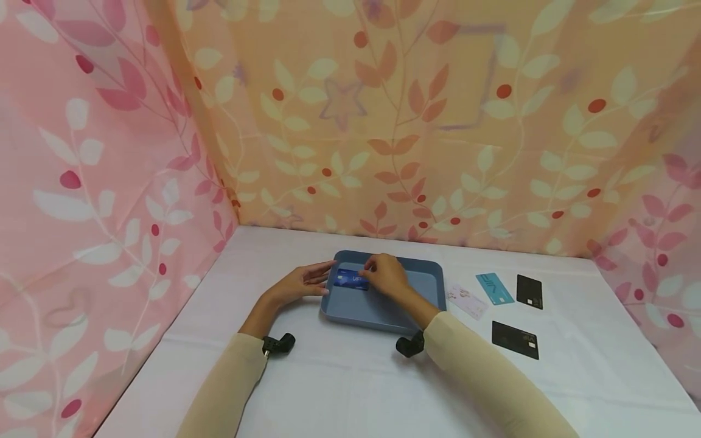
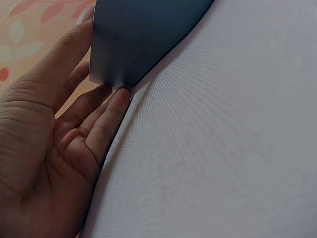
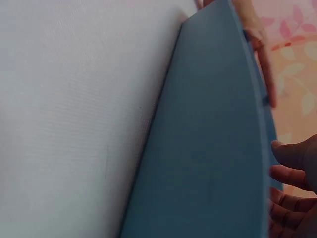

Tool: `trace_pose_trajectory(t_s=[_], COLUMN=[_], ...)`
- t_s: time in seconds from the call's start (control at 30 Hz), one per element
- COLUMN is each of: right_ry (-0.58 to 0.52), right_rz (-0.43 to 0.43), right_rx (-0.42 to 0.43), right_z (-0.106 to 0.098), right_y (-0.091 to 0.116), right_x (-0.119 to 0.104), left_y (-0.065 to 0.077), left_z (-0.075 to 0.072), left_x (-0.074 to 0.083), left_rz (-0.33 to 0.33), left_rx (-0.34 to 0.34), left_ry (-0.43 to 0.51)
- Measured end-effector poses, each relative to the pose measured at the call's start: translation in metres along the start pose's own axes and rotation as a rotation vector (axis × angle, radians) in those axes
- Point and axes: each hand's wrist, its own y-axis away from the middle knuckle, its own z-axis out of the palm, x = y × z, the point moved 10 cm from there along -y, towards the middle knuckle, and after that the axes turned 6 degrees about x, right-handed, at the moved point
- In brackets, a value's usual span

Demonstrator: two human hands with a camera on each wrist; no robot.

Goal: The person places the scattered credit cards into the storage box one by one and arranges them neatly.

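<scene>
A blue card with "VIP" lettering (image 1: 346, 278) lies in the left part of a shallow grey-blue tray (image 1: 383, 316). My right hand (image 1: 386, 274) reaches over the tray's near side and holds the card by its right end with curled fingers; the fingertips cover part of the lettering. In the right wrist view, the tray's near wall (image 3: 203, 114) hides the card. At the tray's left side is my left hand (image 1: 298, 285), its fingers extended. In the left wrist view, fingertips (image 2: 120, 96) touch the tray's outer corner (image 2: 111, 69).
Right of the tray lie a pale floral card (image 1: 467, 301), a light blue card (image 1: 495, 288) and two black cards, one farther back (image 1: 529, 291) and one nearer (image 1: 515, 339). The white-covered table (image 1: 339, 389) meets patterned curtains (image 1: 339, 152) at the back and sides.
</scene>
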Motion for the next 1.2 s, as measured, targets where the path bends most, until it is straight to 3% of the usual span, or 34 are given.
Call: trace_pose_trajectory(t_s=[0.47,0.67,0.87,1.2], right_ry=[-0.135,-0.200,-0.238,-0.201], right_rz=[-0.016,-0.018,0.029,0.102], right_rx=[-0.021,-0.023,-0.046,-0.032], right_z=[-0.040,-0.067,-0.090,-0.122], right_y=[0.027,0.042,0.057,0.086], right_x=[-0.014,-0.014,-0.003,0.033], left_y=[0.006,0.005,0.003,-0.001], left_z=[-0.002,0.000,-0.001,-0.001], left_x=[-0.006,-0.006,-0.007,-0.002], left_rz=[-0.022,-0.009,-0.025,0.001], left_rx=[0.026,0.014,0.016,-0.003], left_ry=[0.015,0.009,0.013,0.015])
